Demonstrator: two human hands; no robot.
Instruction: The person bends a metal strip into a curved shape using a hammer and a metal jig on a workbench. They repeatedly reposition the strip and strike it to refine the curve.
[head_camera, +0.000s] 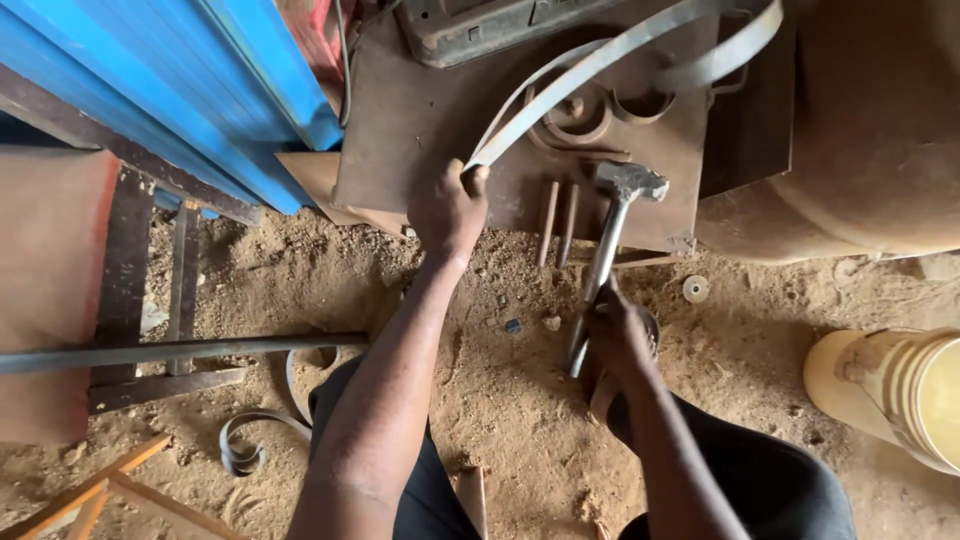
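Steel strip (600, 60), partly curled at its far end, lies gripped in the left hand (447, 212); the right hand (618, 335) clutches a hammer (607, 240), more bending seemingly left.

Hammer (610, 240): bare steel, dull; strip (600, 65): smooth metal; plate (420, 130): rusty, matt.

One hammer (612, 245); two short rods (558, 222); one long metal strip (600, 65); one washer (695, 288); one yellow jug (905, 392); two hands (447, 212).
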